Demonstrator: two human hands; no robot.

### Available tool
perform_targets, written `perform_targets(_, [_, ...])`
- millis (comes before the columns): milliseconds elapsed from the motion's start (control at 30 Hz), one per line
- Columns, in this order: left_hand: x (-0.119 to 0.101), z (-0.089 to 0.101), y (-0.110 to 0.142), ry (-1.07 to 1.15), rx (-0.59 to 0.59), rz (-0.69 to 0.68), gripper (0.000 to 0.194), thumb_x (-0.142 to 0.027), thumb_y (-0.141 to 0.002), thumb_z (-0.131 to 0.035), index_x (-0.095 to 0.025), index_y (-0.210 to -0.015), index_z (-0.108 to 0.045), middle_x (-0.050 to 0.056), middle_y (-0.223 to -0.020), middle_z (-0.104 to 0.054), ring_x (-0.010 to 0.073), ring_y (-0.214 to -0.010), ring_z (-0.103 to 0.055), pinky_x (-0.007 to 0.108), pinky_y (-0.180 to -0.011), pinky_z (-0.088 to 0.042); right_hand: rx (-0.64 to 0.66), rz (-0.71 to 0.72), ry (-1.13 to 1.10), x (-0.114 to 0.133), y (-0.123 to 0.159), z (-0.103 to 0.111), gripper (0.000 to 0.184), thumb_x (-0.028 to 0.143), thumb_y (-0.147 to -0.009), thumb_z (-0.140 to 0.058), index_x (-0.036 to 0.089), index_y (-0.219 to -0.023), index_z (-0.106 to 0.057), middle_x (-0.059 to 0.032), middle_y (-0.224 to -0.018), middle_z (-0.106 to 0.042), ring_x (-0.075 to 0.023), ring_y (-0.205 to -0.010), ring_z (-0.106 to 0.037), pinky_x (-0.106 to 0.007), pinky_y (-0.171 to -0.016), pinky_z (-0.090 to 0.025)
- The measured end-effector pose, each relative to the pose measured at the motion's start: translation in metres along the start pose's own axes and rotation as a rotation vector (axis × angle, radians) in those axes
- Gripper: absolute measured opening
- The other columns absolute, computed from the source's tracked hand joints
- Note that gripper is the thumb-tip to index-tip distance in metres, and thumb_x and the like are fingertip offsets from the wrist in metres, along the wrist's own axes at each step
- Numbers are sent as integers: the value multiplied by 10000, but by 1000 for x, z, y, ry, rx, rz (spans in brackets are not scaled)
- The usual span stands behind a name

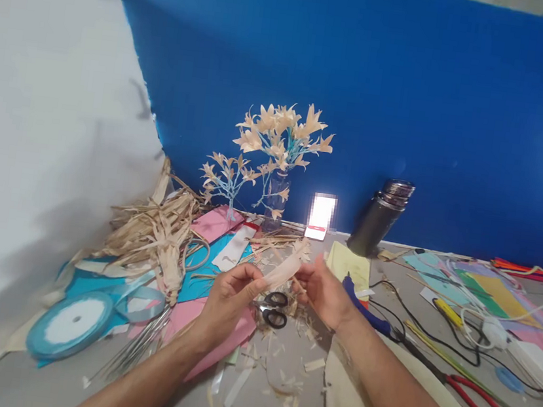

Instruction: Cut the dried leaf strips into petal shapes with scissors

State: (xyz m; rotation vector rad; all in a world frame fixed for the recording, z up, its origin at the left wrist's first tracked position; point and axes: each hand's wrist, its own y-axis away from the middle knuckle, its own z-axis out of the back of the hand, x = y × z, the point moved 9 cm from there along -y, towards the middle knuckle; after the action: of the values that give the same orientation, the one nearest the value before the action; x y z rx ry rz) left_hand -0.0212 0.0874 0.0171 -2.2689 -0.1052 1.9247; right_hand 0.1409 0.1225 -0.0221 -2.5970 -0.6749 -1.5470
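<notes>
A pale strip of dried corn husk is stretched between my two hands above the table. My left hand pinches its lower left end between thumb and fingers. At its right edge, the curled fingers of my right hand close on the husk, though the fingertips are partly hidden. Just beneath the husk lie small scissors with black handles. Behind my hands, husk flowers on blue stems stand in a clear vase. A heap of dried husks lies to the left.
At left are a blue ribbon roll and wire stems. A lit phone and a dark flask stand at the back. Right of my hand are a blue glue gun, cables, a yellow cutter and red-handled scissors.
</notes>
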Motion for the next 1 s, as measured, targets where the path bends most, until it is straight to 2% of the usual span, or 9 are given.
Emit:
perform_targets(100, [9,-2,0,-32,11,52,237,-359,-777,-716,-163,-707,-603,-4,-691,-576,125,-655,-504,230,-616,-404,52,101,235,-12,6,-21,584,701,-667,-721,134,-804,-679,-22,-675,-588,-115,-588,-501,-191,-464,-328])
perform_targets(200, [16,-3,0,-124,21,77,255,-372,-779,-710,-158,-685,-608,4,-675,-589,130,-631,-510,239,-592,-403,-63,215,399,-13,12,-27,531,647,-680,-745,125,-744,-676,11,-589,-537,-88,-528,-431,-205,-469,-290])
perform_targets(300, [17,-2,-1,-172,13,73,252,-370,-769,-719,-158,-678,-618,5,-667,-603,131,-622,-520,243,-596,-410,-149,250,438,-10,13,-25,486,599,-711,-741,121,-660,-666,24,-515,-501,-78,-480,-399,-215,-449,-268])
perform_targets(433, [14,-6,-1,-193,61,45,224,-351,-780,-714,-163,-691,-632,7,-675,-620,142,-642,-550,251,-624,-433,-150,169,321,-12,11,-19,445,531,-658,-804,125,-596,-631,32,-460,-498,-62,-422,-381,-207,-410,-231])
perform_targets(600, [9,-8,-3,-218,139,-17,213,-335,-780,-724,-165,-679,-645,28,-710,-642,162,-684,-579,267,-658,-448,-23,-21,137,-20,8,-22,414,459,-611,-847,125,-594,-603,27,-456,-519,-49,-381,-384,-178,-358,-191])
perform_targets(800, [8,-10,-2,-177,157,-11,212,-322,-755,-751,-166,-661,-642,31,-717,-630,158,-680,-559,265,-659,-432,97,-102,43,-14,8,-24,351,375,-604,-859,114,-611,-625,-3,-528,-586,-45,-385,-411,-152,-333,-199])
perform_targets(900, [6,-9,-3,-122,160,0,222,-313,-776,-736,-162,-653,-629,17,-688,-595,139,-660,-531,251,-640,-413,85,-115,-43,1,6,-8,326,332,-597,-867,120,-601,-621,1,-529,-572,-50,-405,-405,-140,-333,-210])
perform_targets(1000, [5,-4,-4,-5,118,24,224,-308,-766,-748,-162,-657,-618,-3,-683,-568,119,-653,-510,230,-630,-405,15,-40,-118,21,1,13,314,366,-613,-862,138,-662,-652,4,-599,-590,-54,-470,-425,-128,-364,-270])
